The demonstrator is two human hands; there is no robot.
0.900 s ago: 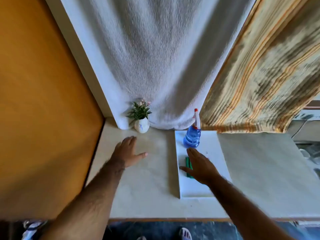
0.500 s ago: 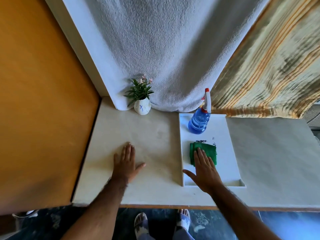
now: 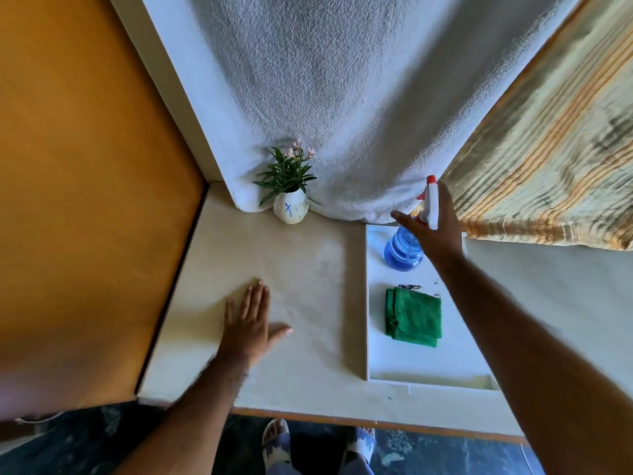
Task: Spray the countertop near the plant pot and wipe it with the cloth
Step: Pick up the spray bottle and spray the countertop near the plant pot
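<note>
A blue spray bottle (image 3: 401, 252) with a white and red trigger head stands at the far end of a white tray (image 3: 424, 363). My right hand (image 3: 435, 226) is at the bottle's neck, behind the trigger head, thumb spread to the left and fingers still apart. A folded green cloth (image 3: 413, 316) lies in the tray's middle, untouched. The small white plant pot (image 3: 290, 209) with green leaves and pink flowers sits at the back of the pale countertop (image 3: 308, 269). My left hand (image 3: 249, 318) rests flat on the countertop, fingers spread, well in front of the pot.
An orange panel (image 3: 85, 200) walls off the left side. A white towel (image 3: 342, 97) hangs behind the pot, and a striped curtain (image 3: 548, 149) hangs at the right. The counter's front edge (image 3: 342, 418) runs above my feet.
My right hand has left the green cloth and reached forward to the spray bottle's head. My left hand has stayed flat on the countertop.
</note>
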